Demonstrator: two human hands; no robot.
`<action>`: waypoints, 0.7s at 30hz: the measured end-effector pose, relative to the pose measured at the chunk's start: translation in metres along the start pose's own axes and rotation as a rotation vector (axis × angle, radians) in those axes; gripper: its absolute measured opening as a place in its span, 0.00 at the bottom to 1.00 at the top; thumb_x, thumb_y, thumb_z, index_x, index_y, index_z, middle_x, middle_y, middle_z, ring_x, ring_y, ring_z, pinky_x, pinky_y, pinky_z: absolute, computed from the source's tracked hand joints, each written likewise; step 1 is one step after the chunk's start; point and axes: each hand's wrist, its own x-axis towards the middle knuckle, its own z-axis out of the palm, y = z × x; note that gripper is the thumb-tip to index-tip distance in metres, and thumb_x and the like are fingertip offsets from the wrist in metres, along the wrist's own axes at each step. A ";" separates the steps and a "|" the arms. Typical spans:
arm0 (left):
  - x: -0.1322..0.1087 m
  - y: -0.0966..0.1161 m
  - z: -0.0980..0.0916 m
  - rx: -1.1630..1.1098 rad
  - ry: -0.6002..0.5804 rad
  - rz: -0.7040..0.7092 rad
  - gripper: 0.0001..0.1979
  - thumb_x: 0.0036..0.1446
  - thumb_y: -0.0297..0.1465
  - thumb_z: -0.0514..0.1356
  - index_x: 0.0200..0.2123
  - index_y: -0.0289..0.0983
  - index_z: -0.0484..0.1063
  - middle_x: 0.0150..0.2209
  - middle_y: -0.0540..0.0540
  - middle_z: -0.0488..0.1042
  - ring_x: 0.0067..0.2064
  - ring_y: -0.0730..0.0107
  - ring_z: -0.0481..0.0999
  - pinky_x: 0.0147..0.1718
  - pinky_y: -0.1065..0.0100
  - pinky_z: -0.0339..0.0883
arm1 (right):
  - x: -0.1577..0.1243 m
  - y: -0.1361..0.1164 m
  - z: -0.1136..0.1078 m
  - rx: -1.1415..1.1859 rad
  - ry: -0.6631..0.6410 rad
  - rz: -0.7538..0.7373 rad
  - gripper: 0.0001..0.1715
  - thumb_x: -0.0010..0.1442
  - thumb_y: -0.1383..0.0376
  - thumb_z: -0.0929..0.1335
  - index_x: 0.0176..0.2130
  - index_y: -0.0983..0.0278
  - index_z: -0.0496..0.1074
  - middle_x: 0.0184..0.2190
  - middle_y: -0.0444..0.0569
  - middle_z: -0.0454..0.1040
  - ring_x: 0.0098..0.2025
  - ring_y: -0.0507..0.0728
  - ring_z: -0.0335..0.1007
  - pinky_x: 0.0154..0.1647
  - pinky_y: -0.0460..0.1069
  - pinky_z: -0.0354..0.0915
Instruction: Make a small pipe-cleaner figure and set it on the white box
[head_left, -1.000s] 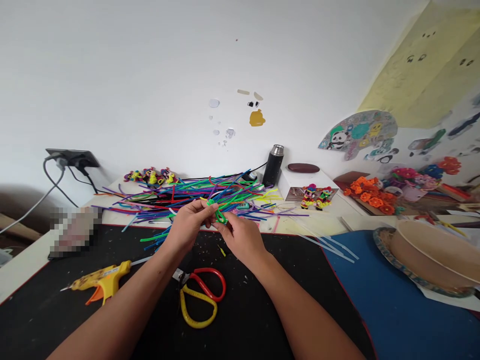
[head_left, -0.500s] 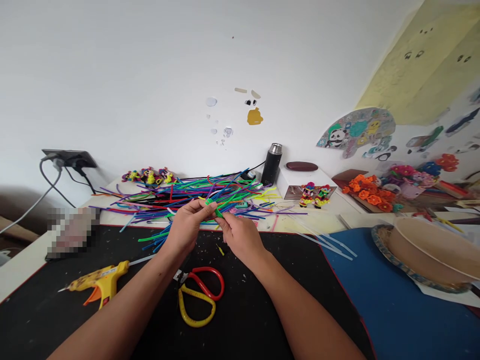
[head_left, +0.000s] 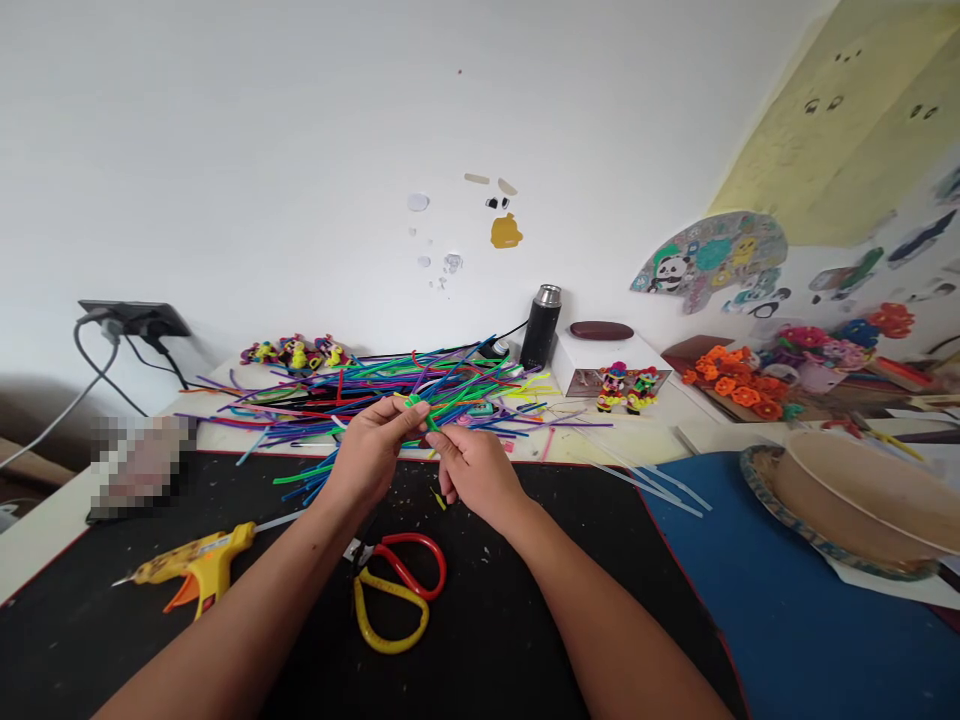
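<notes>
Between my two hands is a small green piece of pipe cleaner (head_left: 415, 401), partly hidden by the fingers. My left hand (head_left: 373, 440) pinches it between thumb and forefinger. From the other side, my right hand (head_left: 476, 462) grips its lower right end, thumb and fingers pressed together. Behind them spreads a large heap of coloured pipe cleaners (head_left: 300, 395). Below my hands lies a pair of scissors (head_left: 394, 648) with red and yellow handles. A tiny yellow scrap (head_left: 438, 500) rests on the black mat (head_left: 480, 610) between my wrists.
At left lies a yellow glue gun (head_left: 214, 560). A black thermos (head_left: 540, 328) stands at the back beside a white box (head_left: 611, 358). Small pipe-cleaner figures (head_left: 628, 388) stand before the box. Glue sticks (head_left: 667, 490) and a large bowl (head_left: 862, 490) are at right.
My right hand's fingers have shifted slightly on the green piece, lower fingers now extending further down. The left hand keeps its pinch. The view has drifted a little.
</notes>
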 end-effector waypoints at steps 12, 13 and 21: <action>0.007 0.017 -0.023 -0.082 -0.252 -0.220 0.20 0.42 0.40 0.80 0.30 0.33 0.80 0.19 0.52 0.69 0.21 0.79 0.64 0.20 0.77 0.61 | -0.001 -0.007 -0.002 0.490 -0.310 0.118 0.32 0.69 0.41 0.65 0.42 0.67 0.78 0.13 0.38 0.67 0.13 0.51 0.68 0.15 0.43 0.60; 0.007 0.017 -0.023 -0.083 -0.247 -0.214 0.20 0.41 0.40 0.81 0.28 0.33 0.79 0.18 0.52 0.70 0.21 0.79 0.64 0.20 0.77 0.61 | -0.001 -0.007 -0.002 0.500 -0.319 0.120 0.33 0.69 0.41 0.65 0.43 0.67 0.78 0.14 0.38 0.68 0.14 0.51 0.68 0.15 0.43 0.61; 0.009 0.018 -0.020 -0.085 -0.129 -0.136 0.20 0.34 0.38 0.83 0.24 0.34 0.79 0.20 0.51 0.72 0.23 0.78 0.68 0.22 0.78 0.64 | 0.000 -0.003 0.002 0.464 -0.232 0.121 0.33 0.68 0.40 0.65 0.45 0.67 0.78 0.18 0.42 0.73 0.17 0.52 0.72 0.16 0.43 0.61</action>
